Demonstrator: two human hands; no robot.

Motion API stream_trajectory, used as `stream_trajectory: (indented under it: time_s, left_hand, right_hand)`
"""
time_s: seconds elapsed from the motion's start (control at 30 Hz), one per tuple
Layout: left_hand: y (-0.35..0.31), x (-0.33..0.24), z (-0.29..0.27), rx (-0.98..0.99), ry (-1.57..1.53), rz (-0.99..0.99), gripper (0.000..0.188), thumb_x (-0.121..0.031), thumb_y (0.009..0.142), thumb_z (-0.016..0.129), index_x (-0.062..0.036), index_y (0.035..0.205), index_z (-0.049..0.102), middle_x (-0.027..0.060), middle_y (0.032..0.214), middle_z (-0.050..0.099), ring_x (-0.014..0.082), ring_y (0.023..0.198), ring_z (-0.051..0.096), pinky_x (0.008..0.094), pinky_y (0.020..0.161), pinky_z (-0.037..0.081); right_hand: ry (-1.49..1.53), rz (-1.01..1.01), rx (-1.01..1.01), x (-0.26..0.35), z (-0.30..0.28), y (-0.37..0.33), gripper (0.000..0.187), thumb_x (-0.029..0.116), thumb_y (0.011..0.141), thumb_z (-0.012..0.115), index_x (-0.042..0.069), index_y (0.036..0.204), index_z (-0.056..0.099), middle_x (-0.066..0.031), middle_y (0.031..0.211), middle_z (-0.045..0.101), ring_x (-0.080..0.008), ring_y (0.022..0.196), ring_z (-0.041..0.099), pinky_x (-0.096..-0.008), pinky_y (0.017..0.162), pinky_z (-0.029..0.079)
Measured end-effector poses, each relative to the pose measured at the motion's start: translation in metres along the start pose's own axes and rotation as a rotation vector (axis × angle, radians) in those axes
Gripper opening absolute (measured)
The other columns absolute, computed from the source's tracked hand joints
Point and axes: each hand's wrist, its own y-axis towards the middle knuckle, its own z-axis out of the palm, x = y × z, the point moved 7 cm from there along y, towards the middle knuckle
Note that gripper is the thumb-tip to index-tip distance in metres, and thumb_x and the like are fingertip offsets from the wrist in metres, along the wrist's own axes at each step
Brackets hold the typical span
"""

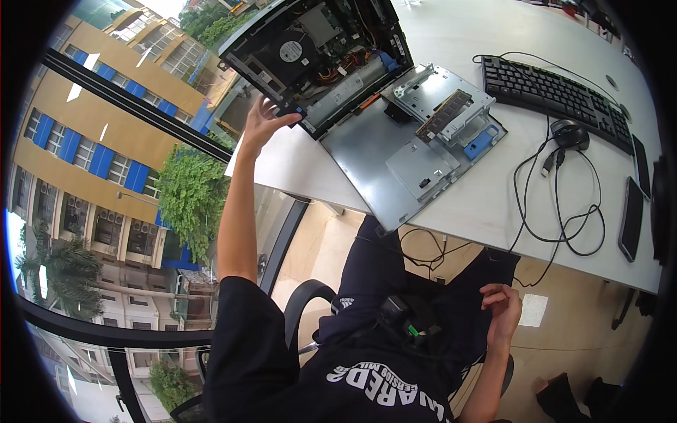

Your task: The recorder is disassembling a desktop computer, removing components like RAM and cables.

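An opened desktop computer case (338, 77) stands at the table's left edge, its inside with a fan, wiring and a metal bar showing. My left hand (266, 125) grips its lower left corner, thumb on the near side and fingers round the outer side. Against the case lies a flat metal side panel (367, 158), one corner jutting past the table edge. On its drive bracket (423, 92) rests a memory module (446, 115), near a blue latch (482, 143). My right hand (502, 310) hangs above my lap, fingers loosely bent and slightly apart, holding nothing.
To the right on the white table (451, 204) are a black keyboard (557, 99), a mouse (570, 134), looped cables (557, 204) and a phone (630, 218). A black strapped device (405, 317) sits at my waist. A window with a dark frame (141, 102) lies left.
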Motion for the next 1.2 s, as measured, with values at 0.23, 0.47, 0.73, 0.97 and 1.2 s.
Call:
stream_trajectory:
  time_s: [0.23, 0.47, 0.73, 0.97, 1.2]
  left_hand:
    - [-0.001, 0.003, 0.001, 0.056, -0.041, -0.083, 0.097, -0.020, 0.065, 0.093, 0.0049, 0.141, 0.038, 0.0218, 0.129, 0.059, 0.0298, 0.118, 0.060, 0.0391, 0.099, 0.051]
    - [0.002, 0.005, -0.001, 0.106, -0.005, -0.076, 0.098, -0.020, 0.067, 0.091, 0.0039, 0.144, 0.034, 0.0202, 0.135, 0.054, 0.0284, 0.120, 0.057, 0.0400, 0.099, 0.051]
    - [-0.007, -0.010, 0.005, 0.123, -0.062, -0.054, 0.091, -0.018, 0.072, 0.088, 0.0040, 0.143, 0.037, 0.0184, 0.134, 0.054, 0.0271, 0.117, 0.058, 0.0386, 0.097, 0.051]
    - [-0.002, 0.010, 0.000, 0.119, -0.042, -0.131, 0.108, -0.026, 0.067, 0.092, 0.0040, 0.149, 0.027, 0.0222, 0.143, 0.047, 0.0312, 0.134, 0.046, 0.0430, 0.112, 0.037]
    - [-0.011, 0.019, 0.004, 0.166, 0.016, -0.168, 0.115, -0.036, 0.068, 0.090, 0.0047, 0.151, 0.022, 0.0242, 0.145, 0.045, 0.0331, 0.135, 0.044, 0.0436, 0.112, 0.036]
  right_hand:
    - [-0.011, -0.012, -0.018, 0.004, -0.002, 0.000, 0.049, 0.026, 0.093, 0.045, -0.003, 0.059, 0.065, -0.0145, 0.083, 0.071, -0.0192, 0.076, 0.060, -0.0307, 0.061, 0.046]
    - [-0.018, 0.005, -0.007, -0.001, 0.001, 0.001, 0.049, 0.026, 0.093, 0.045, -0.003, 0.059, 0.066, -0.0146, 0.083, 0.071, -0.0190, 0.076, 0.061, -0.0308, 0.061, 0.046]
    - [-0.012, -0.004, -0.013, 0.002, 0.003, 0.000, 0.046, 0.024, 0.095, 0.046, 0.000, 0.059, 0.061, -0.0160, 0.083, 0.069, -0.0197, 0.068, 0.058, -0.0324, 0.061, 0.045]
    - [-0.016, -0.010, 0.005, 0.002, 0.002, -0.002, 0.049, 0.027, 0.092, 0.046, -0.003, 0.060, 0.066, -0.0147, 0.082, 0.071, -0.0198, 0.073, 0.062, -0.0309, 0.061, 0.046]
    - [-0.020, -0.015, 0.004, 0.005, 0.001, -0.004, 0.048, 0.028, 0.093, 0.046, -0.003, 0.062, 0.067, -0.0149, 0.082, 0.071, -0.0192, 0.072, 0.063, -0.0305, 0.061, 0.047]
